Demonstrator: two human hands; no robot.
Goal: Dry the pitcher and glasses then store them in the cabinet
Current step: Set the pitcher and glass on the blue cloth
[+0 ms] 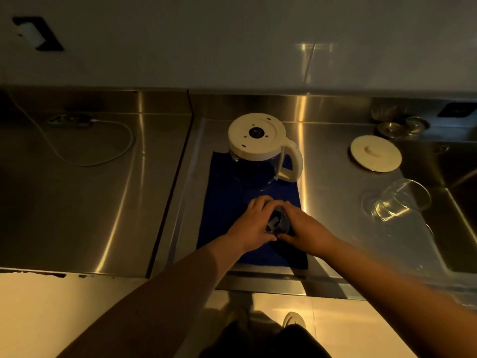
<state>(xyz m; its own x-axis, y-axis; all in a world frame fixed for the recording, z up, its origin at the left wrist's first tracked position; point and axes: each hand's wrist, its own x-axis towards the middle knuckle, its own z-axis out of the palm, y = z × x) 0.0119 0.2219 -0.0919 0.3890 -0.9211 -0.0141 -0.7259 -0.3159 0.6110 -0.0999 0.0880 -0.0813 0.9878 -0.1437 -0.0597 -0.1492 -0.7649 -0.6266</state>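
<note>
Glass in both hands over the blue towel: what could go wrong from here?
1. Left hand and right hand both grip one small glass; if wet, it may slip onto the blue towel.
2. Another glass lies on its side beside the sink edge; it could roll in.
3. The inverted pitcher stands close behind the hands; a bump might tip it.

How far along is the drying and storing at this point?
Early. Nothing looks stored, and no cabinet is in view. In hand: both the left hand and right hand hold a small clear glass over the blue cloth. The white-based glass pitcher stands inverted on that cloth. Left: another clear glass lying on the steel counter.
</note>
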